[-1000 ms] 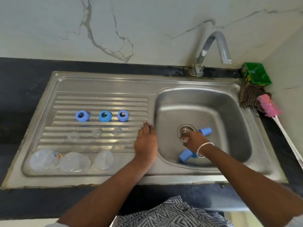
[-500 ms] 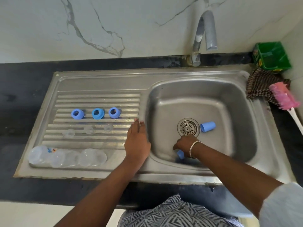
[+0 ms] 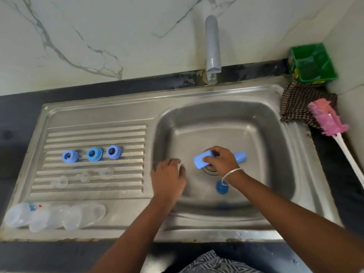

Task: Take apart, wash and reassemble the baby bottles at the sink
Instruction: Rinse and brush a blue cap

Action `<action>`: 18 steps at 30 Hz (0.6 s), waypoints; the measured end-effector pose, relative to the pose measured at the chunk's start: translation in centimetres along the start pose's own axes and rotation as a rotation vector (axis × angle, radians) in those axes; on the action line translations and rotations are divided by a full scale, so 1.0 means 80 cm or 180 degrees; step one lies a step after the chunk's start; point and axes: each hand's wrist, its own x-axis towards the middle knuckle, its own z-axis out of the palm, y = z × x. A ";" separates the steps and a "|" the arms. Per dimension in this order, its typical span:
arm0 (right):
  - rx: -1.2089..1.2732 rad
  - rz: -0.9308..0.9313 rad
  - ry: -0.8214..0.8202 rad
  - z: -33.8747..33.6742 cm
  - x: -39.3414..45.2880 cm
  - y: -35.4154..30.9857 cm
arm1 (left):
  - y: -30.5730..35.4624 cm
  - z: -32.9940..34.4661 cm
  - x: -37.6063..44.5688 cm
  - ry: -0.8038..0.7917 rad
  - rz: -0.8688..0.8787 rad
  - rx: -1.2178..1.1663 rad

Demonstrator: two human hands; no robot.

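My right hand [image 3: 221, 160] grips a light blue bottle cap [image 3: 201, 160] above the drain in the sink basin [image 3: 256, 123]. A second blue cap [image 3: 240, 157] lies just right of that hand, and a third blue cap [image 3: 222, 187] lies on the basin floor under my wrist. My left hand [image 3: 168, 179] hovers over the basin's left edge with loosely curled fingers, holding nothing. On the ribbed drainboard [image 3: 94, 134] stand three blue collar rings [image 3: 92, 154], three clear nipples [image 3: 84, 177] in a row below them, and three clear bottle bodies [image 3: 53, 214] lying at the front left.
The grey tap [image 3: 212, 42] rises at the back over the basin. A green tub [image 3: 312, 63], a checked cloth [image 3: 297, 104] and a pink bottle brush [image 3: 328, 120] with a white handle sit at the right corner. Black counter surrounds the sink.
My right hand has picked up a blue cap from the basin's front and lifted it over the drain. My left hand has slid right, from the drainboard edge over the basin.
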 end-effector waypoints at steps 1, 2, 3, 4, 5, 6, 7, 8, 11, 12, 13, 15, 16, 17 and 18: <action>0.0572 0.0235 0.0052 -0.003 -0.001 -0.006 | 0.011 0.001 0.002 -0.0151 -0.0088 -0.0251; 0.1058 0.0451 0.0071 -0.008 -0.002 -0.009 | 0.022 0.008 0.007 -0.0407 -0.0243 -0.0541; 0.1436 0.0615 0.0051 -0.011 -0.005 -0.012 | 0.035 0.010 0.011 -0.0722 -0.0497 -0.0858; 0.1663 0.0739 0.0035 -0.013 -0.010 -0.016 | 0.046 0.010 0.015 -0.1002 -0.0766 -0.1322; 0.1847 0.0828 0.0028 -0.015 -0.014 -0.020 | 0.059 0.011 0.022 -0.1185 -0.1080 -0.1966; 0.1954 0.0898 0.0036 -0.016 -0.018 -0.021 | 0.070 0.009 0.027 -0.1308 -0.1466 -0.2641; 0.2017 0.0946 0.0032 -0.017 -0.021 -0.023 | 0.083 0.005 0.031 -0.1482 -0.1832 -0.3202; 0.2004 0.0955 0.0007 -0.017 -0.024 -0.023 | 0.091 0.002 0.035 -0.1625 -0.2041 -0.3618; 0.1902 0.0918 -0.0133 -0.019 -0.027 -0.024 | 0.102 0.001 0.044 -0.1619 -0.1789 -0.3803; 0.1838 0.0874 -0.0166 -0.021 -0.024 -0.025 | 0.105 0.000 0.047 -0.1558 -0.1700 -0.3819; 0.1683 0.0799 -0.0188 -0.024 -0.022 -0.028 | 0.106 0.000 0.049 -0.1494 -0.1662 -0.3830; 0.1023 0.0525 -0.0069 -0.031 -0.010 -0.035 | 0.106 -0.002 0.059 -0.1202 -0.1601 -0.3833; 0.0731 0.0365 0.0096 -0.036 -0.003 -0.040 | 0.105 -0.001 0.065 -0.1026 -0.1579 -0.3769; 0.0543 0.0176 0.0317 -0.042 0.005 -0.049 | 0.104 -0.002 0.072 -0.0865 -0.1537 -0.3634; 0.0405 -0.0045 0.0545 -0.049 0.015 -0.059 | 0.103 -0.003 0.079 -0.0712 -0.1451 -0.3476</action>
